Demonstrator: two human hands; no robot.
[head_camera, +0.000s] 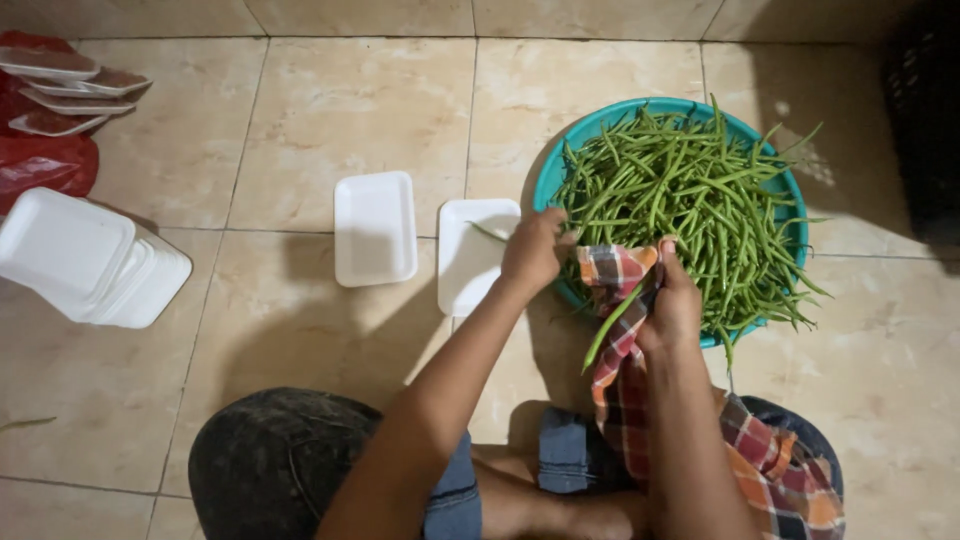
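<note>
Green beans (690, 200) in a teal basin (590, 130) — white foam trays (375, 228) lie beside.

Near rim of the teal basin (545, 180) hidden behind the plaid cloth (615, 275) and right hand (672, 305), left hand (535, 250) fingers buried among green beans (690, 200), red bag (40, 165) cut by left edge, dark crate (925, 110) lost in shadow

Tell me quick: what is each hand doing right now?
Left hand: closed, gripping green beans at the rim of the teal basin.
Right hand: closed on a plaid cloth and a green bean.
</note>
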